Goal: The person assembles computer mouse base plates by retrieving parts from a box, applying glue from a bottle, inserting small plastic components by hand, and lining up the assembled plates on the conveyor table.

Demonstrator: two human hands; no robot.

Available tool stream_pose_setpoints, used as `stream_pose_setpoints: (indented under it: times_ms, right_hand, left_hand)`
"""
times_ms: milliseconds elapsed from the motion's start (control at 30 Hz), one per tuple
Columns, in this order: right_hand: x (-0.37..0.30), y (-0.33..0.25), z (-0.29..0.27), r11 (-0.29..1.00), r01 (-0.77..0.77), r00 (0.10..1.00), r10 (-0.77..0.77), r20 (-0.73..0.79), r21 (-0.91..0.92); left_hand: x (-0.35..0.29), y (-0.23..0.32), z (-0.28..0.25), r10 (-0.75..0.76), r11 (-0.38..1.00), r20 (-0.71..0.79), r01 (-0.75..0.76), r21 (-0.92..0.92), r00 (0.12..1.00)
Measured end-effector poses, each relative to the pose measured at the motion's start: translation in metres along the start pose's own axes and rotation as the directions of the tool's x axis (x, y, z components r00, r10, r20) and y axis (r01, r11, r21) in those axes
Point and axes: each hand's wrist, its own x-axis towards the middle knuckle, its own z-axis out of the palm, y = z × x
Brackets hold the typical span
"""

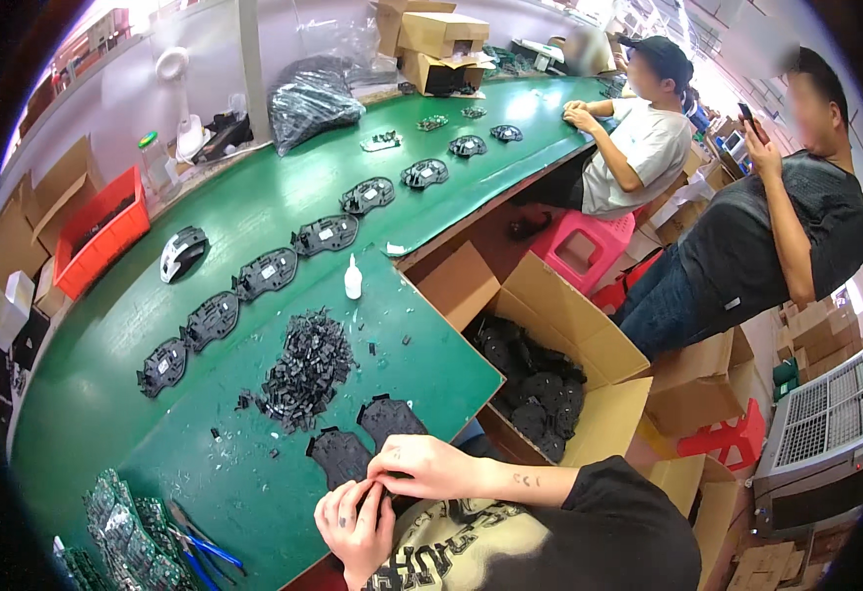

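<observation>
Near the table's front edge, my left hand (pixel 355 524) and my right hand (pixel 421 467) meet with fingers pinched together. Whatever they hold is hidden behind the fingers. Just beyond them lie two black plastic shells (pixel 339 457), the other shell (pixel 392 418) a little farther right. A heap of small black plastic pieces (pixel 305 372) is spread past the shells, with a few loose bits around it. A white squeeze bottle (pixel 352 280) with a pointed tip stands upright behind the heap.
Green circuit boards (pixel 121 517) and blue-handled pliers (pixel 205 548) lie at near left. Black shells (pixel 266 273) line the green belt, beside a white-and-black shell (pixel 184 254). A cardboard box (pixel 589 335) of black parts stands right. Two people (pixel 638 148) are beyond.
</observation>
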Motion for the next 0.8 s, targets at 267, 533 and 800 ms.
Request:
stream_pose_setpoints:
  times_ms: [267, 533, 800]
  right_hand:
    - [-0.003, 0.002, 0.002, 0.999, -0.045, 0.998, 0.044, -0.035, -0.012]
    - [0.005, 0.004, -0.009, 0.986, -0.048, 0.999, 0.045, -0.022, -0.159]
    - [0.005, -0.001, -0.005, 0.984, -0.106, 0.994, 0.106, -0.003, -0.14]
  left_hand:
    - [-0.003, -0.002, 0.0, 0.008, 0.999, 0.017, -0.009, 0.043, 1.0]
    - [0.007, -0.001, -0.004, 0.003, 0.999, 0.05, -0.001, -0.037, 0.999]
    - [-0.002, 0.001, -0.002, -0.046, 0.997, -0.01, 0.045, -0.058, 0.999]
